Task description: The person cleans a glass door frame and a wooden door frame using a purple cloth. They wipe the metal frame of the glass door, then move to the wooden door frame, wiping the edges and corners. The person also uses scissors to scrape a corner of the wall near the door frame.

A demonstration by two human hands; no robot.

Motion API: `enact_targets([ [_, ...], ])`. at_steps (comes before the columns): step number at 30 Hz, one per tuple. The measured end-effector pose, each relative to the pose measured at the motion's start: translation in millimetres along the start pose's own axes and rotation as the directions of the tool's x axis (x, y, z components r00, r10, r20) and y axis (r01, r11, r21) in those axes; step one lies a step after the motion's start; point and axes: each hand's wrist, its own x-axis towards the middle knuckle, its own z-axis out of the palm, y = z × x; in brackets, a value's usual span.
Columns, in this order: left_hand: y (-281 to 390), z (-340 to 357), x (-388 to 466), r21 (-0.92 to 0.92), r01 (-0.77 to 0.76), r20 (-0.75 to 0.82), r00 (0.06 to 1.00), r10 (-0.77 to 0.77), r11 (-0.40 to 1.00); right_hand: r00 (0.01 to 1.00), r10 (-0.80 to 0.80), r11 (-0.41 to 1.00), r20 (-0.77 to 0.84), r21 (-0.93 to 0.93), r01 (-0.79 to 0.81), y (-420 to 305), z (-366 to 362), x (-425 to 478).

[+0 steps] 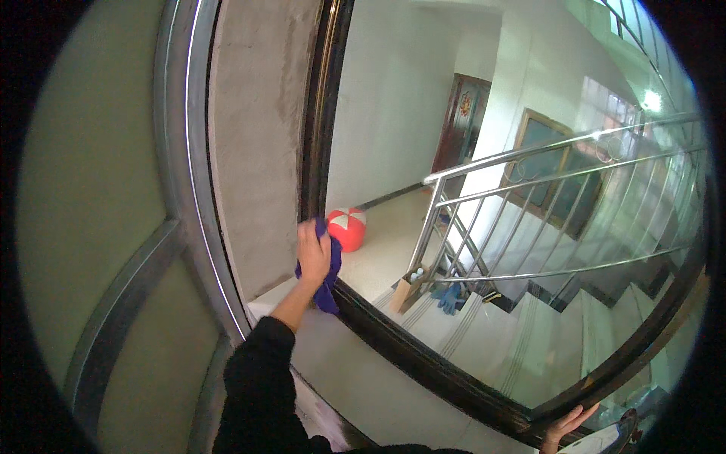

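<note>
My left hand [313, 252] holds a purple cloth [330, 281] against the lower left corner of a dark window frame [408, 352], with the cloth hanging down below the fingers. At the bottom right, my right hand [569, 424] touches the underside of the same frame near its lower right corner, fingers extended; part of the palm is cut off by the picture's edge. Through the frame shows a stairwell. A black sleeve covers my left forearm.
A metal-framed panel [176, 113] stands at the left, beside a bare plaster wall edge [255, 142]. Beyond the frame are a steel stair railing [510, 156], stairs [522, 340], a red and white round object [347, 230], a cardboard box [402, 292] and blue gloves [450, 298].
</note>
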Motion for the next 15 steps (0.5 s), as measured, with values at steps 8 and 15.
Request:
enact_targets([
  [8, 197, -19, 314, 0.337, -0.55, -0.107, 0.784, 0.611, 0.764, 0.997, -0.011, 0.997, -0.074, -0.08, 0.005, 21, -13, -10],
  [15, 162, 10, 313, 0.187, -0.522, -0.227, 0.801, 0.554, 0.832, 0.977, 0.146, 0.989, -0.158, 0.034, -0.142, -25, 11, 0],
])
